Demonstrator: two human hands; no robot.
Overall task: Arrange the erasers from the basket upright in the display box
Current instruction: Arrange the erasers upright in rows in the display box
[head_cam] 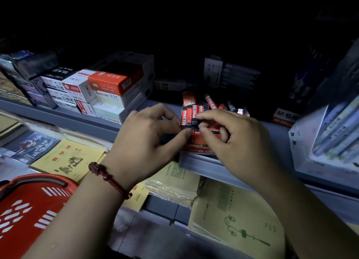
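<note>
we're at the front edge of a grey shelf (204,166), dim light, back of it is black

display box (196,149), red, open top, sits on the shelf's front lip. erasers (189,114) in red sleeves stand upright in its rear-left part, barcodes toward us. a few behind them lean at angles, and further right it's too dark to sort out

right hand (239,142): thumb and index pinch one black-ended eraser (194,121) over the middle of the box, touching the upright row, other fingers curled under

left hand (147,140): on the box's left side, thumb tip pressed on the front-left corner, curled fingers against the left wall, so it grips the box. red beaded bracelet (108,178) on that wrist

basket (29,206), red plastic, bottom left, well apart from the box, and we can't see inside it

same shelf, left of the box: stacked refill boxes (108,84), white and orange. right of it: white pen tray (303,142). lower shelf: yellow exercise books (71,159) under both forearms
</note>
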